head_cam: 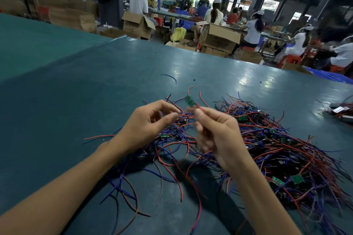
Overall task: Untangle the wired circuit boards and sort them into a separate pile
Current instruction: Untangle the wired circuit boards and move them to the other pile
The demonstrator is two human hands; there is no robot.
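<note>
A small green circuit board [190, 100] with red and blue wires is raised above the green table [76, 86]. My right hand [215, 135] pinches it at its lower end between thumb and forefinger. My left hand [149, 123] is level with it on the left, and its thumb and forefinger pinch the wires trailing from the board. A big tangled heap of wired boards [282, 150] lies to the right of my hands. A smaller spread of wired boards [168, 150] lies under and between my hands.
A loose blue wire [170, 77] lies farther back on the table. More wired parts [340, 110] sit at the right edge. Beyond the table's far edge stand cardboard boxes [219, 38] and several seated people at other benches.
</note>
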